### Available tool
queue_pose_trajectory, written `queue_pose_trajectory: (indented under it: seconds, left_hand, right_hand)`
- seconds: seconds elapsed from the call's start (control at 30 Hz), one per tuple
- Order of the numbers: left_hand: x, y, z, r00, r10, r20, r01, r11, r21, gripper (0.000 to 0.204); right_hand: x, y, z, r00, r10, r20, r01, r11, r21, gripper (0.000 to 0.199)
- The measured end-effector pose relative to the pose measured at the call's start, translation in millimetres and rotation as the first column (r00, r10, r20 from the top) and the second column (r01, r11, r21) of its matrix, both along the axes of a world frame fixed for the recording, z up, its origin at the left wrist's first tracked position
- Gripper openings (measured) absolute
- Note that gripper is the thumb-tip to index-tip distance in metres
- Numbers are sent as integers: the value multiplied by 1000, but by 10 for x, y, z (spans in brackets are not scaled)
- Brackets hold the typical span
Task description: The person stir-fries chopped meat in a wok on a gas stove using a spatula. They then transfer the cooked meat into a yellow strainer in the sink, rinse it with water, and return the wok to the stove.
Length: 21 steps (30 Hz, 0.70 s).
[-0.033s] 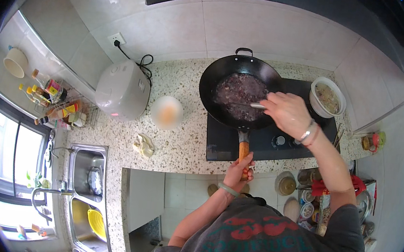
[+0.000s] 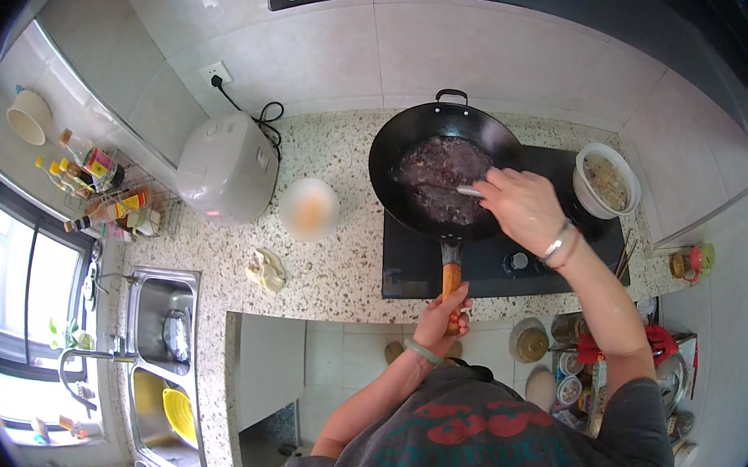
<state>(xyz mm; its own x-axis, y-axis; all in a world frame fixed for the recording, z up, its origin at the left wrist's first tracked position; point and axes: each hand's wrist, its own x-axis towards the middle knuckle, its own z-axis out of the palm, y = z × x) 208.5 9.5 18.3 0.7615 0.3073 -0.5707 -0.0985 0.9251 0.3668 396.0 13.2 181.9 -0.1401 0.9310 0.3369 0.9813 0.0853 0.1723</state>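
Meanwhile, two hands work one wok [image 2: 420, 138]: left hand [image 2: 444, 314] grips its handle [image 2: 451, 283], right hand [image 2: 522, 208] stirs.

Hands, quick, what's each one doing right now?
Left hand: closed around the wok handle.
Right hand: closed on a metal utensil over the wok.

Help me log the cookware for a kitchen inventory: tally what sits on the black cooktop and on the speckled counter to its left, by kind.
Black wok, wooden handle held by left hand: 1
White bowl on the cooktop: 1
White rice cooker: 1
Covered round bowl: 1
Crumpled cloth: 1
Total: 5
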Motion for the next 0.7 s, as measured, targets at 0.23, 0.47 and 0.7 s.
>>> queue_pose_trajectory:
  seconds: [0.23,0.47,0.7]
  left_hand:
    - [-1,-10,34,999,30,15,-30,1000,-1,22]
    - [16,-11,-3,1000,-4,-2,4,1000,15,28]
    - [3,3,6,1000,-8,3,8,1000,1,31]
  right_hand:
    - [213,340,-372,911,-393,-125,401,915,39,13]
    - [714,-147,-726,630,-680,-375,658,724,-207,30]
    - [502,-592,-1119,414,-452,-790,556,813,-174,29]
